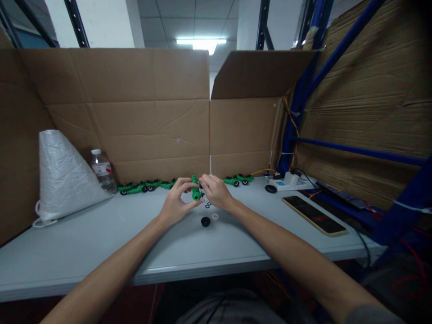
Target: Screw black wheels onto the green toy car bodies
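My left hand [177,198] grips a green toy car body [195,192] between thumb and fingers, above the middle of the table. The car is tilted up on end. Pressed against its right side is my right hand [215,191], with the fingers pinched together. Small black bits show between the fingertips and the car, but what the right hand pinches is hidden. On the table below lie a black wheel [205,221], a white ring [215,216] and small black rings [208,205].
Green toy cars stand along the back, left [145,186] and right [238,180]. A white bag [64,175] and a water bottle [103,171] are at left. A phone [313,215], a power strip [293,182] and a black round piece [270,189] lie at right. Cardboard [151,130] walls the table.
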Available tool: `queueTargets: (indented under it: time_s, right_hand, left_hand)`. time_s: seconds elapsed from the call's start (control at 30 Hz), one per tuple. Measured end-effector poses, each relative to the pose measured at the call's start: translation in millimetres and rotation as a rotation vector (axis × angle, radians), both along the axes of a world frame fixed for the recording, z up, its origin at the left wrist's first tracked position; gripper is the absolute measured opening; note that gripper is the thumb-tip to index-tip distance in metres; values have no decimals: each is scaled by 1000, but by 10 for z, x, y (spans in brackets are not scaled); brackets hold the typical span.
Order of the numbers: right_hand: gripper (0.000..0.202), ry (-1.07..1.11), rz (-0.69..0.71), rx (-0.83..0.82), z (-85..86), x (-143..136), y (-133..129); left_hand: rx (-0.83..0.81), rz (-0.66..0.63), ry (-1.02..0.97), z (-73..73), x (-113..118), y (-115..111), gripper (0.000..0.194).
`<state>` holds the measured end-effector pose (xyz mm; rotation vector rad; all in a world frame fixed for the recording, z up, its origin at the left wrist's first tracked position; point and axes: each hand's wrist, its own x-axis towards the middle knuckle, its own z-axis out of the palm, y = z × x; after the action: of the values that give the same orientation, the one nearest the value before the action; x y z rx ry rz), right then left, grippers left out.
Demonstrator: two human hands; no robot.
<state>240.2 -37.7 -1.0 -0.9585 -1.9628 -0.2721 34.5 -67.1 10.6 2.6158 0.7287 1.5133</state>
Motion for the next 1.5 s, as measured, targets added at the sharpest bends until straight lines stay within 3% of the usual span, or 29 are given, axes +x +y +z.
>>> queueTargets:
  time_s: [1.5]
  right_hand:
    - [36,0,5,15,-23,-6,15]
  left_hand:
    - [-30,3,-6,-19,-10,-11,39]
